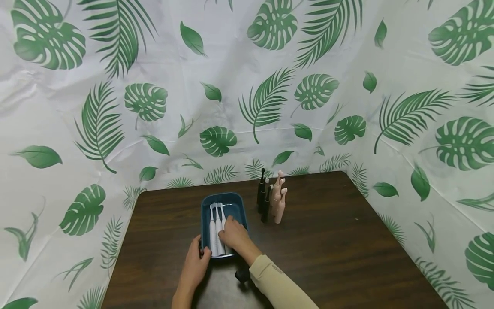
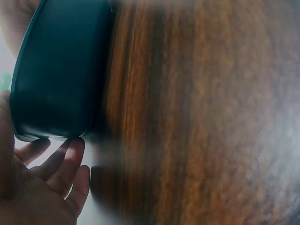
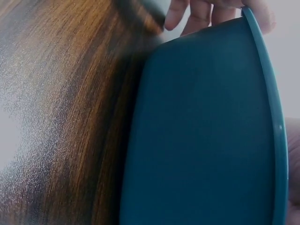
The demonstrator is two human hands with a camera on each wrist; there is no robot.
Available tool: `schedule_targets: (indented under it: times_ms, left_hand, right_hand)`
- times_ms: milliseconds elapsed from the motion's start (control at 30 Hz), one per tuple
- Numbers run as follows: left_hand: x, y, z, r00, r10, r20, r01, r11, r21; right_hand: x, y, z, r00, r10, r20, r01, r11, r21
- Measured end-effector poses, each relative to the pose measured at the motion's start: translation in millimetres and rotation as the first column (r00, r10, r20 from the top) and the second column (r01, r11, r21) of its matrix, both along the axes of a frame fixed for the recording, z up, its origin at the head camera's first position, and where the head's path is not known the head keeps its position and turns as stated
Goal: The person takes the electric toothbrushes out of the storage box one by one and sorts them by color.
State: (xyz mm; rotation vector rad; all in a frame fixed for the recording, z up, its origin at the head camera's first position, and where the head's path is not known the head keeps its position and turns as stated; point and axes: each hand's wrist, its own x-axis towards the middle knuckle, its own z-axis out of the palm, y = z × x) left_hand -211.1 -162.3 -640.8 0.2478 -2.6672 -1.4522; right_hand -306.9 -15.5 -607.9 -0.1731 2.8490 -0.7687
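Observation:
A blue rectangular tray [image 1: 240, 205] sits on the table with white electric toothbrushes [image 1: 212, 236] lying side by side in it, heads towards the far end. My left hand [image 1: 196, 262] grips the tray's near left corner, thumb over the rim and fingers against the outer wall; the left wrist view shows these fingers [image 2: 70, 164] at the tray's end. Reaching over the right rim, my right hand [image 1: 236, 235] has its fingers curled at the rightmost white toothbrush and covers part of it. In the right wrist view the tray wall [image 3: 206, 122] hides that grip.
Right of the tray, black electric toothbrushes [image 1: 265, 206] and pink electric toothbrushes [image 1: 279, 209] stand upright in a close group. The dark wooden table [image 1: 347, 253] meets a leaf-patterned sheet [image 1: 173, 98] at its back and sides. A small black object [image 1: 242, 275] shows beside my right wrist.

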Motion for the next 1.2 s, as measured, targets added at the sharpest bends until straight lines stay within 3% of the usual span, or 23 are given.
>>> schedule_targets:
  times_ms: [200, 367, 633, 867, 1200]
  left_hand:
    - [-0.3, 1.1, -0.4, 1.000, 0.006, 0.012, -0.006, 1.000, 0.019]
    - [-2.5, 1.6, -0.5, 1.000, 0.000, -0.001, 0.000, 1.000, 0.009]
    - [-3.0, 1.0, -2.4, 1.000, -0.012, 0.023, 0.012, 1.000, -0.002]
    - [-2.1, 2.1, -0.5, 0.999, -0.005, 0.045, 0.006, 1.000, -0.010]
    - [-1.4, 3.8, 0.6, 0.999, 0.001, 0.039, -0.001, 1.000, 0.004]
  right_hand:
    - [-15.0, 0.6, -25.6, 0.999, 0.001, -0.049, 0.000, 1.000, 0.002]
    - [-21.7, 3.5, -29.0, 0.996, 0.006, -0.092, -0.006, 1.000, -0.003]
    - [-1.2, 10.4, 17.2, 0.998, 0.020, -0.060, -0.024, 0.998, -0.066]
    - [4.7, 15.5, 28.9, 0.998, 0.017, -0.065, -0.021, 0.998, -0.060]
    - [12.6, 29.4, 48.1, 0.988, -0.053, -0.147, 0.030, 0.988, -0.154]
